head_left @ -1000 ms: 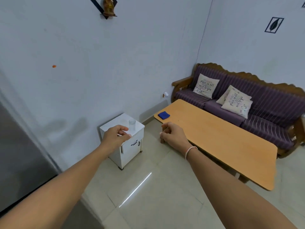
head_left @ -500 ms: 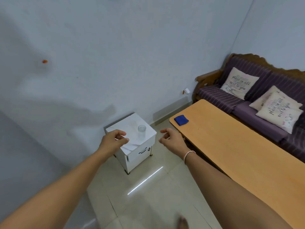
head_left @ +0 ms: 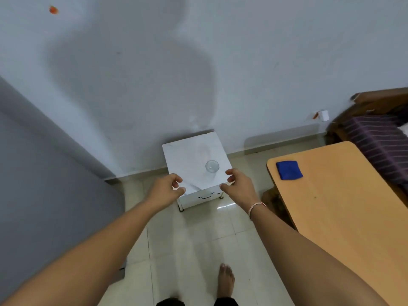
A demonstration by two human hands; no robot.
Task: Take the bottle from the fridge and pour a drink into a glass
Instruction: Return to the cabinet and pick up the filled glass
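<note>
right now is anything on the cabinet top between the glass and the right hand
Nothing: in the head view only bare cabinet top separates the glass from the right hand.

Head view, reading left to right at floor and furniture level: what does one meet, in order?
Grey fridge side → left hand → glass on the white cabinet → right hand → blue cloth on the wooden table → purple sofa.

Both arms reached forward; the left hand and right hand hung empty, fingers loosely curled.
</note>
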